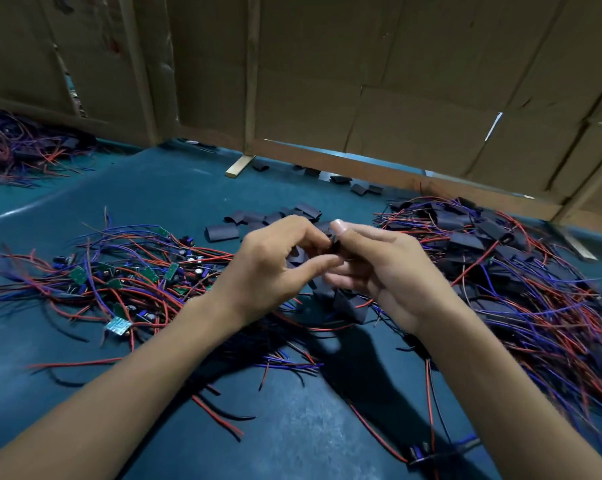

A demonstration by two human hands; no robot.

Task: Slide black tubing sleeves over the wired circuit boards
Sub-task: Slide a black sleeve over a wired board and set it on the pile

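Pinching: both hands meet above the blue table (147, 202), fingertips together on one small black piece.
Left hand (275, 268): fingers curled, thumb and forefinger closing on the black sleeve (333, 244) from the left.
Right hand (379, 268): thumb up, fingers curled under, gripping the same sleeve from the right; what sits inside it cannot be told.
Sleeve position: held between the two hands, raised off the table, mostly hidden by fingertips.
Beneath the hands: more black sleeved pieces (348, 303) lying among wires.
Loose sleeves (258, 223): a flat scatter just beyond the hands; a few more farther back near the cardboard wall (361, 81).
Left pile, unsleeved boards (119, 275): small green circuit boards tangled in red and blue wires, beside the left forearm.
Right pile, sleeved boards (500, 254): black-covered pieces with red and blue wires, beside the right hand.
Far-left pile (25, 147): another wire tangle against the wall, well apart.
Near edge: a single wired piece (427, 455) lying by the right forearm.
Containers: piles lie directly on the table.
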